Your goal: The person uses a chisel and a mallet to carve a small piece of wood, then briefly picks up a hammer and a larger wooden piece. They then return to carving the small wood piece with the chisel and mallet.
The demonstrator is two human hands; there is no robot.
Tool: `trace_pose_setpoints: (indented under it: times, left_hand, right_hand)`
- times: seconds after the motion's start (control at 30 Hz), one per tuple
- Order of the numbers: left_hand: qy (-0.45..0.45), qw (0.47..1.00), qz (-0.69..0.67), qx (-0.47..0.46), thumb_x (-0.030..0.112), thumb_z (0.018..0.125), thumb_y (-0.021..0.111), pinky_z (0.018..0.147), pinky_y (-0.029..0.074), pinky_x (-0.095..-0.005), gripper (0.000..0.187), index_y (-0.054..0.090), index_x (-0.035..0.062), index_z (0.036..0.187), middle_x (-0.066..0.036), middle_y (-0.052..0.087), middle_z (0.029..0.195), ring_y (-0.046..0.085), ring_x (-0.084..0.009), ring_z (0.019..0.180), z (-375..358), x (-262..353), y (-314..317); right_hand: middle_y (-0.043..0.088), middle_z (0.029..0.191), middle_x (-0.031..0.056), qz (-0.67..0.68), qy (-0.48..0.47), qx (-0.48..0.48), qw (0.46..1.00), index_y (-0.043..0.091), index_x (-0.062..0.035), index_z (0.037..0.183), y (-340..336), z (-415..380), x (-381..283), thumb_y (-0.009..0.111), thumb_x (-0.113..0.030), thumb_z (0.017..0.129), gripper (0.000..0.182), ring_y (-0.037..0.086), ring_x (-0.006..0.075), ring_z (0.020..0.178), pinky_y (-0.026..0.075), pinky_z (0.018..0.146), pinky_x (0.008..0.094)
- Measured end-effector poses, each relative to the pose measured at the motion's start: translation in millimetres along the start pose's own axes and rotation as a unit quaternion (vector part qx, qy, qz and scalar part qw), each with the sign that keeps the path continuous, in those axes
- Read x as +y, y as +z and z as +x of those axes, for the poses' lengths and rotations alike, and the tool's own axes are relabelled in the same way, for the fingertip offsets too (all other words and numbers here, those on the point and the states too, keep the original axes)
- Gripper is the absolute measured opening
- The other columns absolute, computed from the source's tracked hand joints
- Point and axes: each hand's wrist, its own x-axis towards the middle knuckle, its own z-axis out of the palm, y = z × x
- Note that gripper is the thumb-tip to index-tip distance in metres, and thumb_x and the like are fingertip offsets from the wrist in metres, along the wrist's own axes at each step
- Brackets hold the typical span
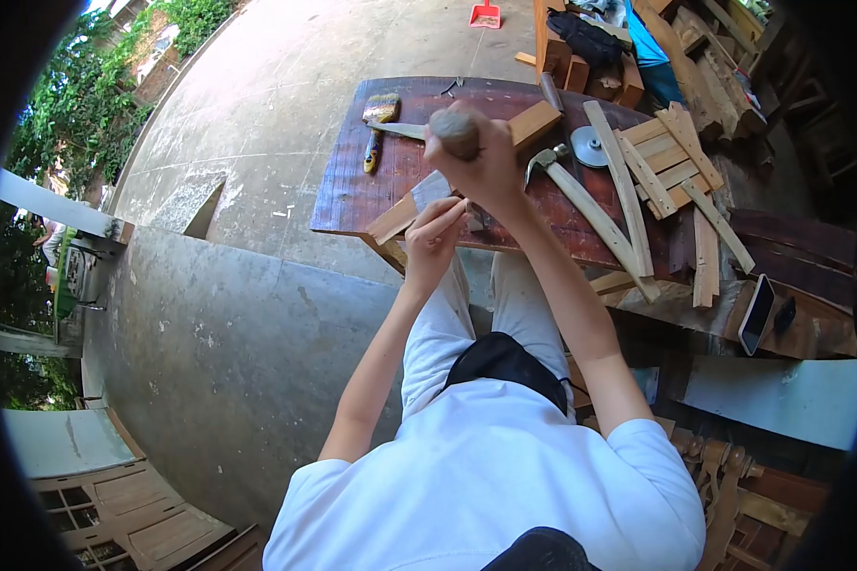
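Observation:
My right hand [481,162] is wrapped round a rounded wooden handle [457,132], raised above the near half of the work table [352,195]. A pointed metal blade [398,129] shows to the left of that hand; whether it joins the handle is hard to tell. Lower and to the left, my left hand [434,238] pinches a small thin wooden piece [454,208] at the table's near edge. Beside the left hand lies a wooden block [395,220] with a pale part at its upper end. My right hand partly hides a longer block [534,123] behind it.
A brush [378,130] lies at the table's left. Right of my hands are a claw hammer [586,205], a metal disc [588,147] and wooden strips [622,190]. A phone [756,314] rests at the right. A red dustpan [486,15] stands on the floor beyond.

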Motion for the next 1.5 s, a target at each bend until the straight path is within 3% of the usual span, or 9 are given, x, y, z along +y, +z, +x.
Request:
trace_pose_setpoints:
  times: [0.17, 0.23, 0.27, 0.6, 0.67, 0.77, 1.3, 1.37, 1.5]
  left_hand:
    - [0.019, 1.0, 0.006, 0.008, -0.004, 0.086, 0.064, 0.069, 0.049, -0.0237, 0.026, 0.067, -0.0016, 0.112, -0.009, 0.064, 0.101, 0.061, -0.0136, 0.08, 0.4, -7.3, 0.1]
    - [0.008, 1.0, -0.004, 0.004, -0.004, 0.086, 0.064, 0.069, 0.049, -0.0236, 0.026, 0.067, -0.0019, 0.111, -0.009, 0.064, 0.101, 0.061, -0.0133, 0.08, 0.6, -2.4, 0.0]
    - [0.003, 1.0, -0.016, 0.001, -0.004, 0.086, 0.064, 0.069, 0.049, -0.0235, 0.025, 0.067, -0.0022, 0.111, -0.009, 0.064, 0.101, 0.061, -0.0129, 0.08, 2.3, -0.2, 1.0]
    - [-0.004, 1.0, -0.004, 0.003, -0.004, 0.085, 0.065, 0.067, 0.049, -0.0239, 0.027, 0.067, -0.0004, 0.112, -0.007, 0.063, 0.1, 0.06, -0.0124, 0.079, -2.1, -8.0, 2.4]
    - [-0.006, 1.0, 0.025, -0.002, -0.003, 0.085, 0.066, 0.069, 0.049, -0.0241, 0.028, 0.067, 0.0006, 0.112, -0.007, 0.064, 0.101, 0.061, -0.0136, 0.081, -7.3, -16.0, 2.4]
    - [-0.06, 0.998, 0.015, -0.019, -0.003, 0.085, 0.066, 0.07, 0.052, -0.025, 0.026, 0.067, 0.0014, 0.111, -0.008, 0.065, 0.101, 0.063, -0.0148, 0.085, -17.5, -20.4, 5.9]
    - [-0.042, 0.996, 0.071, -0.027, -0.006, 0.085, 0.062, 0.071, 0.053, -0.0289, 0.023, 0.063, -0.0024, 0.108, -0.012, 0.065, 0.099, 0.066, -0.0203, 0.084, -15.7, -20.1, 5.4]
    - [-0.036, 0.997, 0.059, -0.042, -0.006, 0.085, 0.062, 0.07, 0.052, -0.0301, 0.026, 0.063, -0.0018, 0.11, -0.013, 0.064, 0.102, 0.065, -0.0229, 0.084, -13.9, -19.9, 5.3]
    - [-0.018, 0.996, 0.079, -0.026, -0.005, 0.085, 0.062, 0.071, 0.052, -0.0309, 0.025, 0.063, -0.0015, 0.11, -0.013, 0.064, 0.104, 0.065, -0.0238, 0.085, -18.9, -26.3, 7.6]
  right_hand:
    - [0.048, 0.056, -0.0016, -0.005, 0.003, -0.007, 1.0, 0.055, -0.0036, 0.071, -4.6, -5.7, 3.1, 0.066, -0.005, 0.079, 0.014, 0.041, 0.0025, 0.052, 0.037, 0.048, 0.0223]
    - [0.053, 0.053, 0.0054, -0.027, -0.012, 0.018, 0.999, 0.061, -0.0033, 0.08, -8.7, 0.9, -1.4, 0.07, -0.013, 0.07, 0.016, 0.053, 0.0121, 0.045, 0.044, 0.047, 0.0267]
    - [0.046, 0.055, -0.0018, -0.014, -0.024, 0.035, 0.999, 0.051, -0.0041, 0.067, -6.2, 3.3, -6.4, 0.066, -0.002, 0.078, 0.018, 0.039, 0.002, 0.052, 0.034, 0.046, 0.0227]
    - [0.054, 0.054, 0.0037, -0.003, -0.045, 0.033, 0.998, 0.06, -0.0048, 0.078, -10.2, 1.9, -14.8, 0.069, -0.012, 0.068, 0.015, 0.052, 0.0109, 0.045, 0.043, 0.046, 0.0267]
    - [0.049, 0.057, -0.003, 0.01, -0.043, 0.033, 0.998, 0.054, -0.0035, 0.069, -8.5, 0.5, -13.9, 0.066, 0.001, 0.078, 0.015, 0.041, 0.0009, 0.053, 0.036, 0.048, 0.0203]
    - [0.052, 0.054, 0.0038, -0.014, -0.05, 0.029, 0.998, 0.059, -0.0063, 0.078, -12.0, -2.3, -4.3, 0.069, -0.011, 0.068, 0.015, 0.052, 0.0117, 0.044, 0.041, 0.046, 0.0258]
    - [0.06, 0.059, 0.0069, 0.029, -0.088, 0.071, 0.993, 0.063, -0.0017, 0.092, -13.0, 6.8, -11.2, 0.072, -0.009, 0.067, 0.027, 0.057, 0.0108, 0.05, 0.046, 0.051, 0.0247]
    - [0.051, 0.058, -0.0018, 0.021, -0.086, 0.055, 0.995, 0.055, -0.0028, 0.068, -13.4, 8.5, -16.9, 0.066, 0.001, 0.077, 0.015, 0.045, 0.0018, 0.052, 0.038, 0.049, 0.0205]
    - [0.051, 0.058, -0.0009, 0.007, -0.048, 0.02, 0.999, 0.055, -0.0027, 0.069, -15.2, -1.8, -7.7, 0.066, 0.001, 0.076, 0.013, 0.045, 0.002, 0.051, 0.038, 0.048, 0.0209]
